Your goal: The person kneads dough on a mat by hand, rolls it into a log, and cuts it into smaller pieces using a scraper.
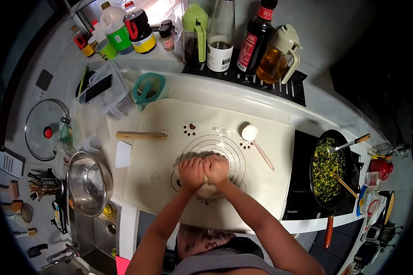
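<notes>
Pale dough (209, 188) lies on the cream mat (147, 156), inside its printed circles, mostly covered by my hands. My left hand (192, 174) presses on it with curled fingers. Side by side with it, my right hand (216, 168) is also closed over the dough. A wooden rolling pin (141, 135) rests on the mat's upper left. Toward the upper right of the mat is a scoop of white powder (249, 133) with a pink handle.
A pan (329, 169) of chopped greens and yellow bits stands on the stove at right, handle toward me. A steel bowl (88, 184) sits over the sink at left. Sauce bottles (253, 41) line the back ledge. A teal-rimmed container (148, 89) stands behind the mat.
</notes>
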Demonstrator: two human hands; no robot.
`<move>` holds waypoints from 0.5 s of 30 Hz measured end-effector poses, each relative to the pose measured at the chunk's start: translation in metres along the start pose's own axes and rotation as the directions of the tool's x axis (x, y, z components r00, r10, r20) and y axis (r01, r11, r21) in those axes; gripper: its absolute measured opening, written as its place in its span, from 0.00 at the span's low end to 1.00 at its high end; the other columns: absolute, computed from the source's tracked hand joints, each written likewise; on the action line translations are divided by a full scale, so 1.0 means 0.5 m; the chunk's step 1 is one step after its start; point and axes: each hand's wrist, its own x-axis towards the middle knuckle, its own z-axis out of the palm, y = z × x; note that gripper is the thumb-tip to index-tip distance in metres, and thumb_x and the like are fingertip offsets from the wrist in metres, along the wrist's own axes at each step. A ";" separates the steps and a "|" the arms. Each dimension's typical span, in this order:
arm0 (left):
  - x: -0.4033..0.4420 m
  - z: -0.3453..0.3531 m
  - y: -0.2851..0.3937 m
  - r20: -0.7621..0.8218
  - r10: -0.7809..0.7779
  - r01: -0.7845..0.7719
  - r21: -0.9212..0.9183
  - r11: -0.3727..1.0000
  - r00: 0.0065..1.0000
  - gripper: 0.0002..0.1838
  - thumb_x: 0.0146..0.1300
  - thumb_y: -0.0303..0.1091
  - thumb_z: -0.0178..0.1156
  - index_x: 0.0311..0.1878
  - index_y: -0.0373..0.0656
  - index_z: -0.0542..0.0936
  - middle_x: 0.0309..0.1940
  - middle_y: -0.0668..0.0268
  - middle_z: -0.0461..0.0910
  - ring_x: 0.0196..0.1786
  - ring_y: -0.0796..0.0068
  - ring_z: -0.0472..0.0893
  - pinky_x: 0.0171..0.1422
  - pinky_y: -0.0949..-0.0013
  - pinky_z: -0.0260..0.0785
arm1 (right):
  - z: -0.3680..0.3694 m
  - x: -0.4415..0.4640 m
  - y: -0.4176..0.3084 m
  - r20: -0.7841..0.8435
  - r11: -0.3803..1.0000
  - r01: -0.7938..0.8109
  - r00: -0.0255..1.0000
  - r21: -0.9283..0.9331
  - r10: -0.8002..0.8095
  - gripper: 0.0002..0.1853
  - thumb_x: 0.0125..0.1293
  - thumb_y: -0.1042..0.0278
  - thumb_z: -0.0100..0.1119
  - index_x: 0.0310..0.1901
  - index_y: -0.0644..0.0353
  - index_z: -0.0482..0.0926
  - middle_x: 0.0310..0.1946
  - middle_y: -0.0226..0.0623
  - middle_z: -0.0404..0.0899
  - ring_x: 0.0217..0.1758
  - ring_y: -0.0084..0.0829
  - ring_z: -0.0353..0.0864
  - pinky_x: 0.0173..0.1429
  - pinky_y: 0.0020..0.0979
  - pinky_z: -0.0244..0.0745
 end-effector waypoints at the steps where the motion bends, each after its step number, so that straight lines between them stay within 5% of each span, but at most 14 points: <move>1: 0.011 0.011 -0.009 -0.005 -0.004 0.005 0.015 1.000 1.000 0.12 0.62 0.37 0.50 0.36 0.42 0.80 0.33 0.62 0.80 0.39 0.60 0.76 0.49 0.58 0.65 | 0.011 0.018 0.005 0.016 0.998 -0.062 0.998 -0.018 0.062 0.13 0.60 0.62 0.52 0.23 0.57 0.81 0.24 0.41 0.81 0.27 0.44 0.79 0.35 0.41 0.73; 3: 0.037 0.032 -0.023 -0.022 -0.011 0.012 0.046 0.999 1.000 0.13 0.63 0.37 0.49 0.34 0.42 0.81 0.31 0.61 0.81 0.38 0.61 0.78 0.46 0.60 0.68 | 0.033 0.042 0.012 0.060 0.975 -0.213 0.974 -0.067 0.217 0.18 0.63 0.56 0.50 0.21 0.56 0.82 0.18 0.43 0.79 0.22 0.47 0.79 0.30 0.44 0.75; 7: 0.087 0.027 -0.019 0.376 -0.249 0.201 0.163 0.966 0.893 0.17 0.65 0.39 0.47 0.33 0.42 0.83 0.36 0.57 0.83 0.43 0.60 0.80 0.49 0.60 0.71 | 0.045 0.067 0.016 0.137 0.911 -0.375 0.907 -0.172 0.399 0.22 0.64 0.51 0.45 0.24 0.54 0.84 0.22 0.44 0.81 0.26 0.47 0.81 0.32 0.43 0.76; 10: 0.148 0.060 -0.071 0.674 -0.424 0.470 0.128 0.873 0.605 0.17 0.64 0.40 0.47 0.35 0.42 0.84 0.40 0.58 0.83 0.44 0.59 0.80 0.49 0.57 0.70 | 0.033 0.050 -0.008 0.112 0.924 -0.324 0.930 -0.203 0.351 0.21 0.64 0.55 0.46 0.25 0.60 0.83 0.22 0.46 0.81 0.26 0.47 0.81 0.33 0.44 0.76; 13: 0.142 0.015 0.001 0.585 -0.389 0.296 0.253 0.921 0.711 0.18 0.64 0.40 0.46 0.43 0.43 0.83 0.45 0.56 0.82 0.46 0.57 0.80 0.53 0.56 0.68 | 0.015 -0.006 -0.023 0.043 0.978 -0.102 0.993 -0.181 0.112 0.14 0.61 0.63 0.50 0.32 0.64 0.81 0.29 0.47 0.82 0.33 0.46 0.82 0.43 0.43 0.75; 15: 0.077 -0.004 0.016 0.543 -0.142 0.115 0.083 0.990 0.828 0.17 0.64 0.39 0.47 0.47 0.43 0.81 0.47 0.56 0.81 0.47 0.57 0.79 0.56 0.56 0.66 | -0.026 -0.056 -0.028 -0.110 0.993 0.110 0.987 -0.032 -0.113 0.11 0.59 0.67 0.52 0.32 0.65 0.80 0.29 0.47 0.81 0.33 0.46 0.81 0.44 0.43 0.74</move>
